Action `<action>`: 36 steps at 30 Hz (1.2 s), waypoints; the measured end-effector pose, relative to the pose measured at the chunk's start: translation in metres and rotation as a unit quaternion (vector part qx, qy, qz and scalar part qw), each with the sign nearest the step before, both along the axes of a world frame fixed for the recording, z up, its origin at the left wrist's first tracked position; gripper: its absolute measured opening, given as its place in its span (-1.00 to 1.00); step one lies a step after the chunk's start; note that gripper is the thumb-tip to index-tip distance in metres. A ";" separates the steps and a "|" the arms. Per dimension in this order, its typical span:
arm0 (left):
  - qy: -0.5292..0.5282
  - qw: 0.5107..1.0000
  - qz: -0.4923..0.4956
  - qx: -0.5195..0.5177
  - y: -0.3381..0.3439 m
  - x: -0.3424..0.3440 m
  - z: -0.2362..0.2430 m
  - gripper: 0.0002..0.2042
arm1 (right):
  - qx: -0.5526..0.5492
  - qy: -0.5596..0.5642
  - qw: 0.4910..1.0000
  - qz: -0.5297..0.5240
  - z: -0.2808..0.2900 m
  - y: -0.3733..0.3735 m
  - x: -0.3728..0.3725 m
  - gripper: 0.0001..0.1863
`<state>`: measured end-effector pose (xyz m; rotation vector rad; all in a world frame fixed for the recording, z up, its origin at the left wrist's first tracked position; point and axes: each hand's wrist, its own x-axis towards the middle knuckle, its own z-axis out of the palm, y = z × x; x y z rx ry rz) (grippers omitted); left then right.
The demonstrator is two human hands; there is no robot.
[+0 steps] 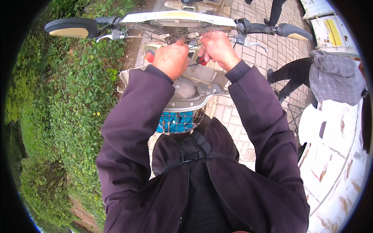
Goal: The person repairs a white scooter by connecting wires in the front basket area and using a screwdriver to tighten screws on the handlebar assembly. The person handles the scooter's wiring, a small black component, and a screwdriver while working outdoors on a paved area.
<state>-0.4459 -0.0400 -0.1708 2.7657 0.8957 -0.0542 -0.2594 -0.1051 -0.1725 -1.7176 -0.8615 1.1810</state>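
Handlebars of a two-wheeler with a pale cover (178, 16) span the top of the view, brake levers (254, 44) at the ends. Beneath, a bundle of cables and small connectors (191, 35) is exposed. My left hand (171, 60) is closed at these wires, its fingertips among them. My right hand (217, 48) has curled fingers pinching the wiring just right of it; exactly which piece is hidden. Below both hands is a detached-looking pale plastic panel (210, 89), above a wire basket (200, 118) holding blue fabric (175, 120).
A green hedge (77, 116) runs along the left. Brick paving (241, 116) lies beneath. At the right, a person in dark trousers (291, 73) and grey checked clothing (336, 77) is beside a worn white vehicle body (330, 163). Another person's legs (274, 11) show at top right.
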 end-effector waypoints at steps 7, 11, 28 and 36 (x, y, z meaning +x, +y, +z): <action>0.010 1.000 0.016 0.022 -0.012 -0.005 -0.007 -0.66 | 0.024 0.105 0.988 -0.107 -0.006 0.016 -0.016 -0.70; -0.001 1.000 0.011 0.004 -0.010 -0.006 -0.008 -0.66 | -0.009 0.117 0.986 -0.118 -0.004 0.020 -0.019 -0.71; -0.094 0.996 0.003 -0.010 -0.008 -0.013 -0.014 -0.68 | 0.055 0.018 0.996 -0.065 -0.015 0.020 -0.021 -0.73; -0.092 0.996 0.003 -0.014 -0.007 -0.014 -0.015 -0.68 | 0.065 -0.026 0.995 -0.077 -0.014 0.023 -0.029 -0.76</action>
